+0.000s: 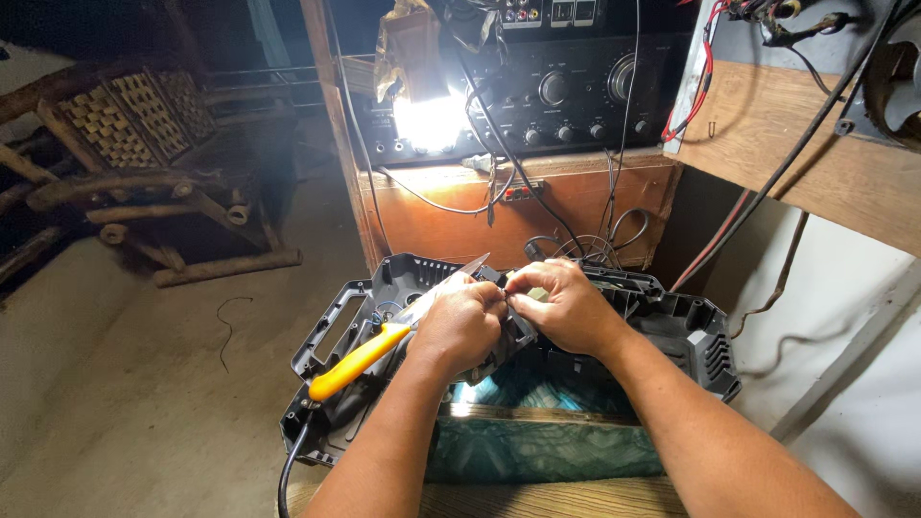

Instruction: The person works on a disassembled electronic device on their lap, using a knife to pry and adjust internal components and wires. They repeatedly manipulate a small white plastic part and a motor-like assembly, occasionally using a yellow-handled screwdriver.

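Note:
My left hand [459,321] grips a knife with a yellow handle [357,362]; its blade [451,280] points up and to the right. My right hand [566,307] pinches a thin dark wire just beside the left hand's fingers. Both hands hover over an open black plastic casing [705,331] that lies flat in front of me. A black cable [288,470] leaves the casing's lower left corner.
A wooden cabinet [576,206] stands behind the casing, carrying a black amplifier with knobs [556,91] and a bright lamp [427,120]. Loose wires hang down its front. A wooden chair [144,153] sits at the far left. A wooden shelf [815,144] juts out at the right.

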